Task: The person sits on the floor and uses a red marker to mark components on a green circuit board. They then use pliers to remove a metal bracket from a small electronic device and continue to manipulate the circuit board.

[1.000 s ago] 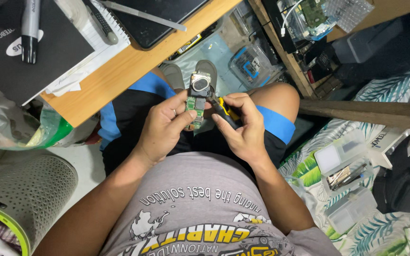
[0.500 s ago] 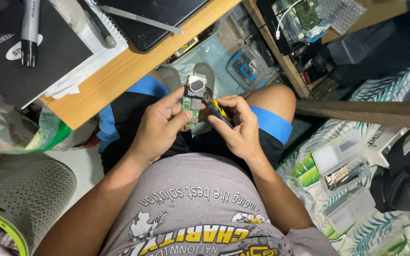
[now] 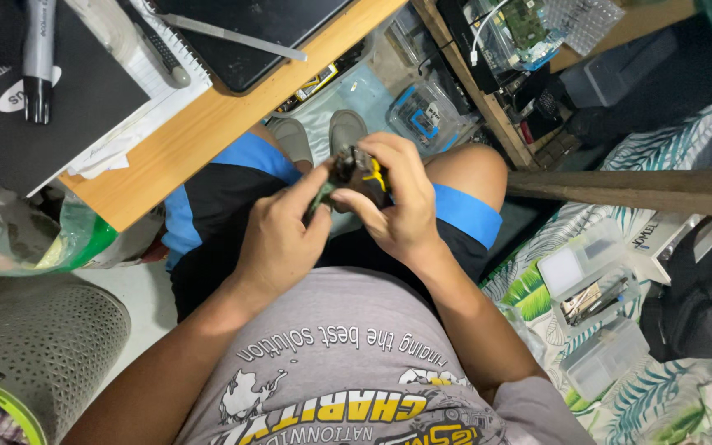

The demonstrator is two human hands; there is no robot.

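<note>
Since the earlier frame both hands have closed in over the small green circuit board (image 3: 321,196), hiding most of it. The left hand (image 3: 278,239) pinches its edge between thumb and fingers; the right hand (image 3: 397,206) grips a yellow-handled tool (image 3: 372,173) against it, above the lap, below the wooden worktop (image 3: 208,124).

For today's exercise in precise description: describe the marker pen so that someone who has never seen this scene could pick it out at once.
Start at the wooden desk across the top left. On its far left lies a black notebook, and the marker pen rests on its cover, cap end nearest the person. Its grey barrel and black cap set it apart from the slimmer dark pen on the white spiral pad beside it.
</note>
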